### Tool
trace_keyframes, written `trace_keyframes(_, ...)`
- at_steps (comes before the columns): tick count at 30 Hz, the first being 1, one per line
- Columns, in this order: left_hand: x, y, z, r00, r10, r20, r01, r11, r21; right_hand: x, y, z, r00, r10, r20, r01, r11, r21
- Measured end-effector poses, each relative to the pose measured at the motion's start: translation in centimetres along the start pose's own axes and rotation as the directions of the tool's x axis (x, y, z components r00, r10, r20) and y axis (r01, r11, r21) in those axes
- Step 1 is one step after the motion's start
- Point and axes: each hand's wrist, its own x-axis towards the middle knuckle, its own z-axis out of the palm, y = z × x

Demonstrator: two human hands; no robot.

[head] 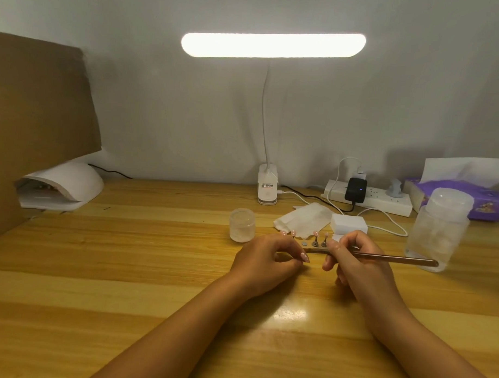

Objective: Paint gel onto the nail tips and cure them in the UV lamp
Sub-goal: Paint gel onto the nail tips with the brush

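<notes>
Gel painting in hand, curing not yet begun.

The right hand (356, 257) pinches the brush (395, 259) in its fingers. The left hand (268, 260) lies curled beside it; whether it holds anything I cannot tell. Just beyond the hands, the nail tips (316, 234) stand on their holder (317, 250), too small to judge as coated or bare. The UV lamp (64, 185) sits far left on the desk (126, 269), well apart from them, so curing likely remains to be done.

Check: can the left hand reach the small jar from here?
Probably yes. The jar stands just beyond the left hand with bare table between them; the brush in the right hand is clear.
</notes>
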Motion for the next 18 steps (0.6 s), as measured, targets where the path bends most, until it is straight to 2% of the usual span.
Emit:
trace_keyframes(5, -0.01, -0.18, 0.09, 1.000, 0.021, -0.013, -0.021, 0.998, 0.055, -0.29, -0.19, 0.07, 0.999, -0.011, 0.044, 0.012, 0.999, -0.032)
trace_keyframes(18, -0.01, -0.06, 0.09, 1.000, 0.017, -0.012, -0.017, 0.999, 0.051, 0.09, 0.27, 0.12, 0.998, -0.008, 0.061, 0.018, 0.988, -0.153)
